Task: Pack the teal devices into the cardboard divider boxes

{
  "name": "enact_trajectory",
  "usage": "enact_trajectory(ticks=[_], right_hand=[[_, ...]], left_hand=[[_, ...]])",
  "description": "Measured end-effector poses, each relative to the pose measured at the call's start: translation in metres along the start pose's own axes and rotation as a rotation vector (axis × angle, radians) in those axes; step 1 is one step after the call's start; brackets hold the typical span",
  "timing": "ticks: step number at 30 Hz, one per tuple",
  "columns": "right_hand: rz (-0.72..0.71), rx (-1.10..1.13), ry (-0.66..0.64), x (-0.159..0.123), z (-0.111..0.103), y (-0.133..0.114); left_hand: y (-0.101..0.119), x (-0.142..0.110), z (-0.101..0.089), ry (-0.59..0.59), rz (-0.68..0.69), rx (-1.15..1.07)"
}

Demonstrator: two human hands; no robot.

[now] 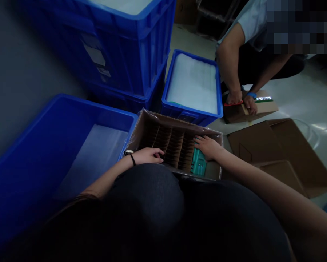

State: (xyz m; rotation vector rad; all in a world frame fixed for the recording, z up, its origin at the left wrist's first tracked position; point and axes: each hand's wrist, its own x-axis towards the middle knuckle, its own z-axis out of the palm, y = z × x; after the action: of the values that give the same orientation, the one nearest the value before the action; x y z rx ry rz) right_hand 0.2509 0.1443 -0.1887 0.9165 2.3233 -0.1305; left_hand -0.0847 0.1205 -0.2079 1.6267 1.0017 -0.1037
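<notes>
A cardboard box (175, 117) with rows of brown cardboard dividers (167, 142) sits in front of my knees. Teal plastic pieces (198, 162) stand at its right end; their exact kind is hard to tell in the dim light. My right hand (208, 146) lies over the far part of these pieces, fingers spread and touching them. Over the near left part of the dividers is my left hand (149, 155), its fingers loosely bent and apart, with nothing visible in them. A dark band circles the left wrist.
A large blue bin (67, 103) with a pale sheet inside is at the left. Stacked blue crates (119, 62) rise behind it. Another blue crate (220, 105) holds white sheeting. At the right, a co-worker's hands (250, 104) press on a carton (267, 107), near an open carton (283, 145).
</notes>
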Motion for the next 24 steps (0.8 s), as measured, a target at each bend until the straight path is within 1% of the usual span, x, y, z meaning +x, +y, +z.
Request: enact_trajectory(ticks=[3,6,11,14,15,17,20,22,24], right_hand=[[-0.019,-0.014,0.000,0.006,-0.007,-0.005],[-0.040,-0.004,-0.037,0.003,-0.020,-0.006],[-0.032,0.085,-0.106,-0.017,-0.043,-0.001],[-0.038,0.073,-0.076,-0.034,-0.055,-0.001],[-0.024,0.057,-0.064,-0.040,-0.059,-0.002],[0.060,0.025,-0.067,-0.052,-0.067,-0.006],[0.203,-0.007,-0.119,-0.063,-0.078,-0.016],[0.265,0.010,-0.144,-0.061,-0.081,-0.024],[0.300,0.070,-0.166,-0.053,-0.080,-0.032]], left_hand=[[-0.002,-0.001,0.001,0.001,0.013,-0.008],[-0.003,-0.001,0.001,0.000,0.024,-0.022],[-0.001,-0.002,0.001,-0.018,0.016,-0.022],[0.001,-0.003,0.001,-0.010,0.009,-0.041],[0.001,-0.003,0.001,-0.005,0.009,-0.050],[0.002,-0.003,0.001,-0.003,0.013,-0.064],[0.002,-0.003,0.001,-0.001,0.014,-0.062],[0.002,-0.003,0.001,-0.003,0.012,-0.057],[0.003,-0.003,0.000,-0.013,0.007,-0.058]])
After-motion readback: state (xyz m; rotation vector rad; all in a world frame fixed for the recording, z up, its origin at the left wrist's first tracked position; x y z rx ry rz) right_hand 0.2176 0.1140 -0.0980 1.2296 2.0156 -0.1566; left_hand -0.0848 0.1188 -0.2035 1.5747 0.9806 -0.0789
